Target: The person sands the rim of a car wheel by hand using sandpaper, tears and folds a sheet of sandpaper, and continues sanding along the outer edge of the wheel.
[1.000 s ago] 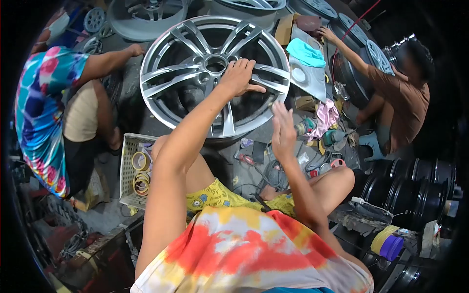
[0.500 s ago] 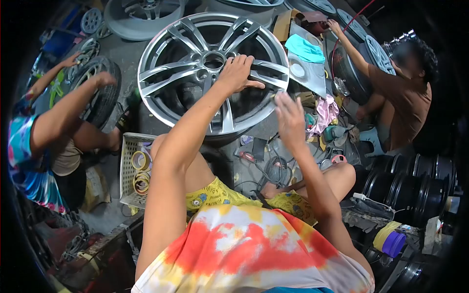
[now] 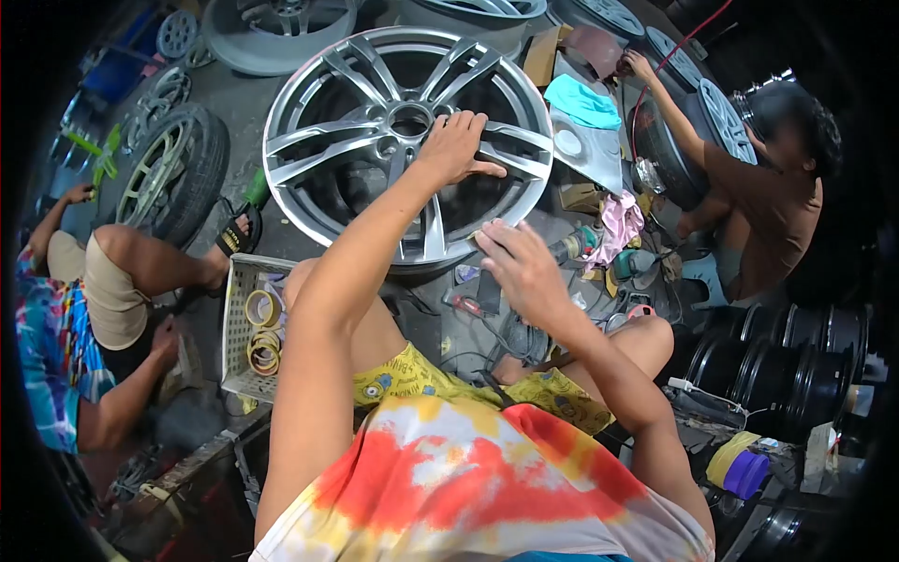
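A silver alloy wheel rim (image 3: 434, 229) with split spokes lies before me, face up and slightly tilted. My left hand (image 3: 454, 148) rests flat on a spoke just right of the hub hole, its fingers stretched and thumb apart. At the rim's lower right edge is my right hand (image 3: 524, 276), slightly blurred, with its fingers bent together. A small pale piece shows at its fingertips against the lip, too small to name.
A white basket (image 3: 236, 328) with masking tape rolls (image 3: 262, 307) stands by my left leg. A power tool (image 3: 637, 262), cables and a pink cloth (image 3: 618, 225) lie to the right. One co-worker (image 3: 763, 192) sits right, another (image 3: 66, 318) left. Black rims (image 3: 749, 375) are stacked at lower right.
My right hand has moved down and left along the rim's edge. My left hand stays in place. The left co-worker has drawn back from the tire, arms lowered.
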`<state>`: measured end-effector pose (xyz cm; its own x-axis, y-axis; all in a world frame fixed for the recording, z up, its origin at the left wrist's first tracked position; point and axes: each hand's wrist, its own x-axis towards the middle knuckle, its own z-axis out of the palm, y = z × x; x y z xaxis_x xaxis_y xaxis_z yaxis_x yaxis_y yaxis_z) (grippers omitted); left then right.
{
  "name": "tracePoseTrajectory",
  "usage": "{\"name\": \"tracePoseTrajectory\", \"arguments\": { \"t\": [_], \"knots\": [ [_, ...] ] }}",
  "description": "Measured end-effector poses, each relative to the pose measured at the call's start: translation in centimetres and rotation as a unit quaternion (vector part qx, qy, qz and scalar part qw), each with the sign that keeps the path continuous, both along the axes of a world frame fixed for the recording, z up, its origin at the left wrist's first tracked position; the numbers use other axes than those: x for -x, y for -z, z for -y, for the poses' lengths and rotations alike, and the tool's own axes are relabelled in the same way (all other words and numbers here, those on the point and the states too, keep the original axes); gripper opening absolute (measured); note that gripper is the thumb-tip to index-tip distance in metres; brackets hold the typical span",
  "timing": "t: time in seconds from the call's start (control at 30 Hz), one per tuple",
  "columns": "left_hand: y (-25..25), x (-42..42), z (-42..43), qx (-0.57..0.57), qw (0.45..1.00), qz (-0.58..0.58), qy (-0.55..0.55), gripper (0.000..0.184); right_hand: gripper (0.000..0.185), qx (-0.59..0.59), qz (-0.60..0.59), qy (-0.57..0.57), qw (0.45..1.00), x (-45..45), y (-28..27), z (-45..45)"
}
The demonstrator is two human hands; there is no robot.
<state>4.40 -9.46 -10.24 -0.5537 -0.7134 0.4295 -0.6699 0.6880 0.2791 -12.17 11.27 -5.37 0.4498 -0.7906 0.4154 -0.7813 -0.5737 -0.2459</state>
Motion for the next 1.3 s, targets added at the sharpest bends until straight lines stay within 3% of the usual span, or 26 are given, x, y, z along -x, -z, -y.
{"name": "tracePoseTrajectory", "arguments": {
  "t": [0.07, 0.1, 0.13, 0.33, 0.43, 0.6, 0.73, 0.8, 0.87, 0.93, 0.97, 1.0, 1.07, 1.13, 1.17, 1.27, 1.3],
  "knots": [
    [-0.3, 0.0, -0.1, -0.014, 1.0, 0.005, 0.001, 0.105, 0.023, 0.034, -0.064, -0.029, 0.997, 2.4, -0.8, 1.8],
    [-0.2, 0.0, -0.1, -0.01, 1.0, 0.007, -0.001, 0.106, 0.02, 0.032, -0.08, 0.014, 0.996, 3.7, -1.0, 3.5],
    [-0.2, -0.1, -0.1, -0.01, 1.0, 0.008, -0.001, 0.106, 0.021, 0.038, -0.076, 0.069, 0.994, 4.0, -1.6, 4.5],
    [-0.5, 0.1, -0.1, -0.026, 1.0, 0.013, -0.006, 0.103, 0.024, -0.034, -0.036, 0.012, 0.999, 2.6, -1.3, 3.0],
    [-0.3, 0.3, -0.5, -0.024, 1.0, 0.005, -0.004, 0.103, 0.022, 0.021, -0.132, 0.085, 0.987, 3.3, -1.6, 5.1],
    [0.0, 0.1, -0.1, -0.014, 1.0, 0.0, -0.008, 0.103, 0.027, -0.031, -0.041, 0.01, 0.999, 0.6, -1.5, 0.9],
    [-0.5, 0.2, -0.1, -0.041, 0.999, 0.015, -0.013, 0.106, 0.023, 0.065, -0.156, 0.067, 0.983, 2.9, -2.6, 4.8],
    [-0.8, 0.2, 0.0, -0.056, 0.998, 0.021, -0.021, 0.108, 0.016, -0.044, -0.112, -0.017, 0.993, 0.8, -2.8, 3.6],
    [-0.8, 0.5, 0.3, -0.075, 0.997, 0.023, -0.023, 0.101, 0.017, -0.101, -0.082, -0.037, 0.991, -0.9, -4.2, 3.5],
    [-1.2, 0.5, 0.7, -0.1, 0.995, 0.023, -0.014, 0.097, 0.022, -0.157, -0.142, -0.093, 0.973, 0.8, -4.9, 6.2],
    [-1.5, 0.4, 0.7, -0.126, 0.992, 0.019, -0.007, 0.094, 0.025, -0.099, -0.224, -0.041, 0.969, 2.6, -4.2, 7.8],
    [-1.7, 0.4, 0.5, -0.126, 0.992, 0.018, -0.007, 0.094, 0.028, -0.037, -0.198, -0.052, 0.978, 4.2, -4.0, 9.7],
    [-2.9, 0.0, 0.3, -0.167, 0.986, -0.001, 0.0, 0.086, 0.026, -0.027, -0.288, -0.064, 0.955, 2.9, -3.8, 9.2],
    [-4.2, -0.6, 0.0, -0.185, 0.983, -0.006, -0.005, 0.078, 0.026, -0.149, -0.214, -0.095, 0.961, -0.5, -4.6, 6.0],
    [-4.6, -1.1, 0.1, -0.18, 0.984, -0.005, -0.01, 0.074, 0.026, -0.185, -0.121, -0.11, 0.969, -1.8, -4.8, 5.1],
    [-5.6, -2.9, -0.5, -0.199, 0.98, -0.003, -0.002, 0.062, 0.025, -0.161, -0.142, -0.165, 0.963, 1.1, -4.7, 7.7],
    [-7.0, -3.6, -1.2, -0.212, 0.977, 0.02, -0.001, 0.056, 0.024, -0.128, -0.206, -0.142, 0.96, 2.8, -4.8, 8.7]
  ]
}}
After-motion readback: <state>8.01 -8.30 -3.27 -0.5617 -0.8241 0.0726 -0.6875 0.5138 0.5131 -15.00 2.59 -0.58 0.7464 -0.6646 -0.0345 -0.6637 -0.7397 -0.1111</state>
